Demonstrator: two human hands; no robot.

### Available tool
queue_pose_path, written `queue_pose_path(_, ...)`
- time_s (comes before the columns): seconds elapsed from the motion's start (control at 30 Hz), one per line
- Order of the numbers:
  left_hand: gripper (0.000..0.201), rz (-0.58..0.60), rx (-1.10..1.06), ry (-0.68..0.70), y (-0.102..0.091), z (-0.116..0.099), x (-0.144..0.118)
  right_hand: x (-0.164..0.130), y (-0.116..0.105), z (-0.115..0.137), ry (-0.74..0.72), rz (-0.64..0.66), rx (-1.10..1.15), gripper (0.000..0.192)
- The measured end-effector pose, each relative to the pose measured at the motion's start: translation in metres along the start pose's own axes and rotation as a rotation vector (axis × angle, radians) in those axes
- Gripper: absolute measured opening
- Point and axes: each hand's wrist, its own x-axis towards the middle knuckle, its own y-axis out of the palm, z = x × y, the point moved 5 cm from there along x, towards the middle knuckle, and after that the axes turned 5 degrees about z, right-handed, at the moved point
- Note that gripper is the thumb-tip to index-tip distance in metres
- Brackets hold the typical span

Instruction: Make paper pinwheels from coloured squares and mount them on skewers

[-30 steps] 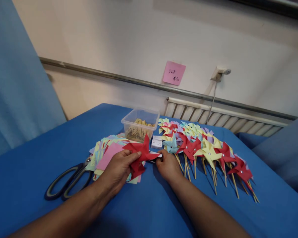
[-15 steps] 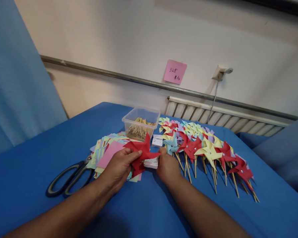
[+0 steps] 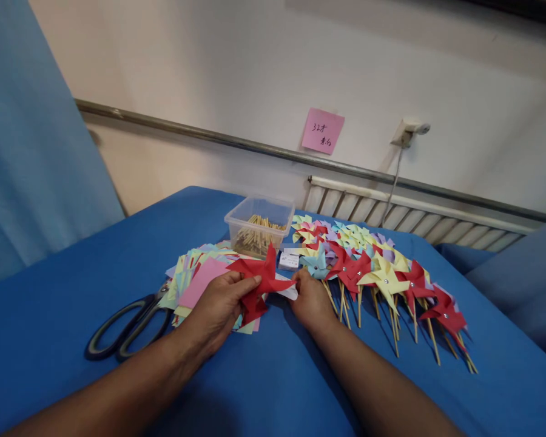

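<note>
A folded red paper pinwheel [image 3: 267, 280] is pinched at its middle between the thumb and fingers of my left hand [image 3: 221, 303]. It has no stick that I can see. Just right of it, my right hand [image 3: 313, 301] is closed on the end of a small white box [image 3: 289, 292], which is tilted and partly hidden behind a red blade. A second small white box [image 3: 289, 260] lies on the blue cloth behind my right hand. Under and beyond my left hand spreads a pile of coloured paper squares [image 3: 203, 280].
Black-handled scissors [image 3: 139, 328] lie left of the paper. A clear plastic box [image 3: 236, 226] of thin wooden sticks [image 3: 259, 230] stands behind. Finished pinwheels on sticks [image 3: 384, 280] fill the right side. A radiator [image 3: 337, 203] and wall rail [image 3: 236, 142] run beyond the table.
The small white box by my right fingers has gone from lying level to tilted, slightly up and right. My right hand shifted slightly right; my left hand and the red pinwheel stayed nearly still.
</note>
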Motion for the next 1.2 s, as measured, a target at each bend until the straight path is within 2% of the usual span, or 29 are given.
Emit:
queue_pose_path(0.2, 0.017, -0.005, 0.014, -0.007, -0.001, 0.001, -0.001, 0.0, 0.0, 0.0, 0.015, 0.005, -0.034, 0.02)
queue_pose_path(0.3, 0.018, 0.004, 0.01, -0.009, 0.0, 0.0, 0.0, 0.004, 0.0, -0.006, 0.053, -0.017, 0.074, 0.026)
queue_pose_path(0.43, 0.019, -0.016, 0.015, -0.014, -0.001, 0.001, 0.0, 0.014, 0.006, -0.017, 0.115, 0.003, 0.231, 0.019)
queue_pose_path(0.6, 0.019, -0.056, 0.036, -0.016, -0.003, 0.002, -0.001, 0.022, 0.012, -0.022, 0.121, 0.012, 0.295, 0.021)
queue_pose_path(0.77, 0.019, -0.067, 0.043, -0.008, -0.003, 0.002, -0.002, 0.024, 0.01, -0.023, 0.108, 0.016, 0.347, 0.015)
queue_pose_path(0.97, 0.015, -0.061, 0.032, -0.008, -0.002, 0.0, -0.002, 0.024, 0.004, -0.025, 0.11, -0.005, 0.429, 0.019)
queue_pose_path(1.2, 0.013, -0.038, 0.019, 0.002, 0.001, -0.004, -0.003, 0.025, 0.013, -0.028, 0.145, -0.024, 0.632, 0.029)
